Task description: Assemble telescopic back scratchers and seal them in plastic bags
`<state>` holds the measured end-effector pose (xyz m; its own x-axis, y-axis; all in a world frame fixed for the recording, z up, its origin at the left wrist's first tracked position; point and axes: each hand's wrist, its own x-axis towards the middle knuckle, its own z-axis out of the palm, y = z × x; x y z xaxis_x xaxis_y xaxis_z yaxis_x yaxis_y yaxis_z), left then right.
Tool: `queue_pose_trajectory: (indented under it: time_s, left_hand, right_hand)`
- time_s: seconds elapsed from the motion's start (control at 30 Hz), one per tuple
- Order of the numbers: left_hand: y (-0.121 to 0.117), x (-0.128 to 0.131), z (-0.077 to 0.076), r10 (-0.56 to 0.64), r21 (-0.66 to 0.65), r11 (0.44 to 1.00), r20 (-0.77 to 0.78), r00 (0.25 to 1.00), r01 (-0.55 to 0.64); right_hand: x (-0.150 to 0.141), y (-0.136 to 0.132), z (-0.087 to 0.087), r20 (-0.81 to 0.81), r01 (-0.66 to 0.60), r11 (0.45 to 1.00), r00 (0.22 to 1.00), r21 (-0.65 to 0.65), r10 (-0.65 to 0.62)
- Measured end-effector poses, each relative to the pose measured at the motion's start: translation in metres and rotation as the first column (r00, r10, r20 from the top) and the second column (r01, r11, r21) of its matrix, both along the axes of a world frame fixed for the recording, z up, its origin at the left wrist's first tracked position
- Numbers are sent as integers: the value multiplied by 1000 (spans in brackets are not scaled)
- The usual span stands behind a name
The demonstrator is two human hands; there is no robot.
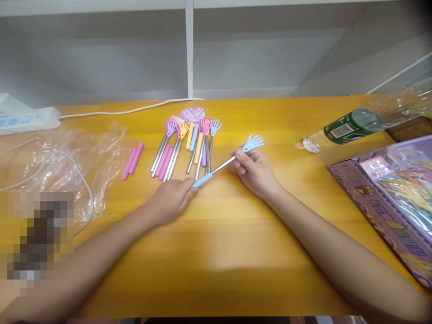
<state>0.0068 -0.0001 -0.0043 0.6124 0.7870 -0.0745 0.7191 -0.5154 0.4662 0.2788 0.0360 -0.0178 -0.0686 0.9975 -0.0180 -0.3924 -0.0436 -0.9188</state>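
Between my two hands is a back scratcher with a light blue hand-shaped head, a metal rod and a blue grip sleeve. My left hand is closed around the sleeve end. Just below the blue head, my right hand pinches the rod. Beyond my hands lie several metal rods with purple, yellow, pink and blue hand heads. Loose yellow, blue and purple sleeves lie among them. Two pink sleeves rest farther left, beside a clear plastic bag.
A clear bottle with a green label leans at the right. Below it stands a purple printed box holding packaged pieces. Small purple cards lie at the back. A white power strip and its cable are at the left.
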Motion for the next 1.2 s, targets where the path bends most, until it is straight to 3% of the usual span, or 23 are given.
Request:
queue_pose_trajectory:
  time_s: [0.3, 0.57, 1.2]
  left_hand:
    - [0, -2, -1, -43, 34, 999, -5, 999, 43]
    - [-1, -1, -1, -51, 12, 999, -43, 998, 52]
    - [-3, -1, -5, -48, 99, 994, -57, 997, 54]
  right_hand:
    - [-5, -10, 9, 29, -99, 994, 995, 40, 98]
    - [-7, -17, 5, 114, -180, 980, 979, 87, 170]
    - [-22, -30, 5, 101, -179, 981, 980, 67, 172]
